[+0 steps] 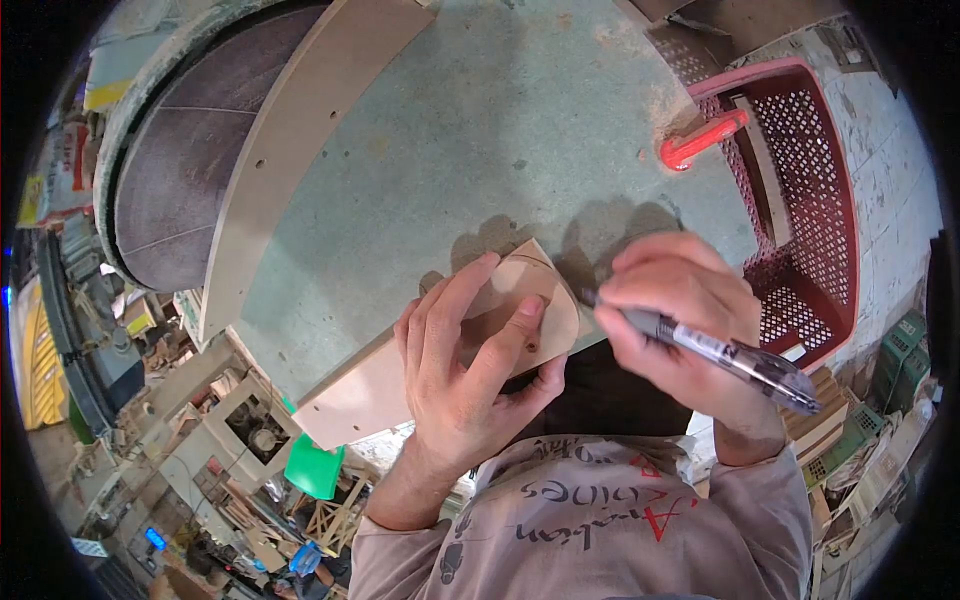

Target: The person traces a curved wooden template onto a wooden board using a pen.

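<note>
My left hand (465,345) is closed around a small pale wooden piece (560,318), its thumb lying across the top face near a small hole. One corner of the piece points away from me, and a curved line shows near that corner. In my right hand (685,310) is a clear-barrelled pen (745,362), held with its writing end toward the right edge of the wooden piece. Whether the tip touches the wood cannot be made out. Both hands are over the near edge of the grey-green tabletop (420,170).
A dark sanding disc (190,150) stands at the left behind a curved wooden strip (290,130). A red handle (703,140) sits on the table's right side, beside a red perforated basket (845,200). A green object (314,468) and wood scraps lie lower left.
</note>
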A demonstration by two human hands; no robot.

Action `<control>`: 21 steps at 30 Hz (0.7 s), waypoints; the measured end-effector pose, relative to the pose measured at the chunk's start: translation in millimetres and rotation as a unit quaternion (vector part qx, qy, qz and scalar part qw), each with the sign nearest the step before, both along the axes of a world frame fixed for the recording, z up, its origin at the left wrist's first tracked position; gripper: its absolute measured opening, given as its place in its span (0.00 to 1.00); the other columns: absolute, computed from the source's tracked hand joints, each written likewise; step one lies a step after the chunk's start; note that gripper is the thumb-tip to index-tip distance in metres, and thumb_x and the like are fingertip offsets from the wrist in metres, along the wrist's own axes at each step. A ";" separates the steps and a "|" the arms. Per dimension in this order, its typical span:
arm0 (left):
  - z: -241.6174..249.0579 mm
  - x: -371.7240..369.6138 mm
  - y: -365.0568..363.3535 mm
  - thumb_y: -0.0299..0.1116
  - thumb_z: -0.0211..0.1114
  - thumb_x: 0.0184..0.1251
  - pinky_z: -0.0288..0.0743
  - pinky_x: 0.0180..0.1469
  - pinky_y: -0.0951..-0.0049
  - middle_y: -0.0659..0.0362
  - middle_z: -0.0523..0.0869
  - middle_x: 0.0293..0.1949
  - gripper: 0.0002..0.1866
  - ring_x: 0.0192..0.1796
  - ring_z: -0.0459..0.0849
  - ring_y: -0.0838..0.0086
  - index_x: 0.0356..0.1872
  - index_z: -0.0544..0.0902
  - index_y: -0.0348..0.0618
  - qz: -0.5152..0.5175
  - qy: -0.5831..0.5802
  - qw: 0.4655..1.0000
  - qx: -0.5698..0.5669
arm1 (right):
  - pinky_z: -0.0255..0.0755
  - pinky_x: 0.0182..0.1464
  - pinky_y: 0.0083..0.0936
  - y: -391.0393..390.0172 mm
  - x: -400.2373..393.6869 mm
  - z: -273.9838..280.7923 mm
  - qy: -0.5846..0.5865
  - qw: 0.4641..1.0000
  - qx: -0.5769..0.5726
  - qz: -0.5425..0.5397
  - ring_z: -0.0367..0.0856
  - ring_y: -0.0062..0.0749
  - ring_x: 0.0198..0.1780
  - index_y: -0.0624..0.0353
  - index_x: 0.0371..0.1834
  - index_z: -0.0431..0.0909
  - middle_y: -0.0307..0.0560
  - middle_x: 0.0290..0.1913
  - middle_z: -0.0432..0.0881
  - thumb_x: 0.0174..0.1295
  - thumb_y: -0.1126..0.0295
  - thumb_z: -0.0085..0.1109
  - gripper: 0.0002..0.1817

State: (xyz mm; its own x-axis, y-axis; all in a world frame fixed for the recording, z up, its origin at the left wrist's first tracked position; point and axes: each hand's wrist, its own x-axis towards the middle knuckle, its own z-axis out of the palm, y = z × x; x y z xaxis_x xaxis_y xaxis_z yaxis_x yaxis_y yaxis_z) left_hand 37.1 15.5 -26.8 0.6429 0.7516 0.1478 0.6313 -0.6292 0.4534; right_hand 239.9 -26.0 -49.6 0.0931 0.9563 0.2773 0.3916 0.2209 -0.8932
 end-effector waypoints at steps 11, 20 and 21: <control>-1.2 -0.3 0.1 0.33 0.80 0.39 0.73 0.55 0.58 0.46 0.77 0.60 0.28 0.55 0.79 0.54 0.47 0.82 0.49 0.001 -0.009 1.000 0.000 | 0.77 0.37 0.29 -13.0 4.4 4.9 0.032 0.997 -0.052 0.052 0.82 0.36 0.37 0.55 0.36 0.80 0.47 0.35 0.80 0.43 0.76 0.75 0.16; -5.6 -3.2 -1.3 0.35 0.80 0.36 0.70 0.54 0.56 0.51 0.76 0.61 0.32 0.55 0.79 0.57 0.51 0.83 0.56 0.009 -0.017 1.000 -0.003 | 0.76 0.36 0.29 -9.7 -0.3 4.8 0.017 0.999 -0.033 0.038 0.82 0.35 0.38 0.56 0.32 0.79 0.42 0.28 0.82 0.46 0.74 0.73 0.12; -5.4 -3.1 -1.4 0.35 0.80 0.36 0.70 0.54 0.56 0.51 0.76 0.61 0.32 0.55 0.79 0.57 0.51 0.83 0.56 0.009 -0.016 1.000 -0.003 | 0.76 0.36 0.29 -9.5 -0.3 5.0 0.017 0.999 -0.034 0.038 0.82 0.35 0.38 0.56 0.32 0.79 0.42 0.28 0.82 0.46 0.74 0.73 0.12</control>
State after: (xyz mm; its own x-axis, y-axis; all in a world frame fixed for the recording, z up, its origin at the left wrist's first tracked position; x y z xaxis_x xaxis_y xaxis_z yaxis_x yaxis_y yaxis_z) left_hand 34.1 14.1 -32.2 0.6248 0.7634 0.1636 0.6273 -0.6157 0.4769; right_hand 239.6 -35.5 -44.6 0.0277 0.9773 0.2100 0.3455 0.1877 -0.9195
